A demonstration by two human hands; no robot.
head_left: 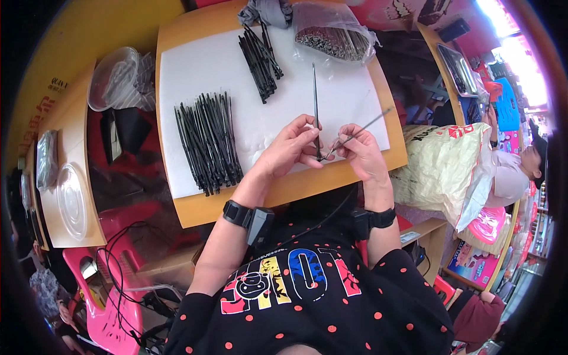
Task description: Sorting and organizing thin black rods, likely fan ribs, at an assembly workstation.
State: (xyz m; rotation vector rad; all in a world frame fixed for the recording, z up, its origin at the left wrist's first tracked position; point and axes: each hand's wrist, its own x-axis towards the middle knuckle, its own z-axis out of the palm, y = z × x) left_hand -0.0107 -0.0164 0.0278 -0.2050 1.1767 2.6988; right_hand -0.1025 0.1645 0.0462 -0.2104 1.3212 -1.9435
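My left hand point(290, 145) is closed on a slim black rod point(315, 97), which points up and away over the table. In my right hand point(362, 155), the fingers pinch a thin grey rod point(376, 120) that slants to the upper right. The lower ends of both rods come together between my hands, near the table's front edge; whether they are joined is too small to tell. Left of my hands lies a broad row of black rods point(208, 145). A smaller pile of black rods point(260, 65) rests farther back.
A clear plastic bag point(334, 35) full of thin rods sits at the back of the white-covered table point(284, 77), beside a grey cloth point(266, 12). A large pale woven sack point(441, 171) stands right of the table. At the left are a pink chair point(109, 319) and dangling black cables.
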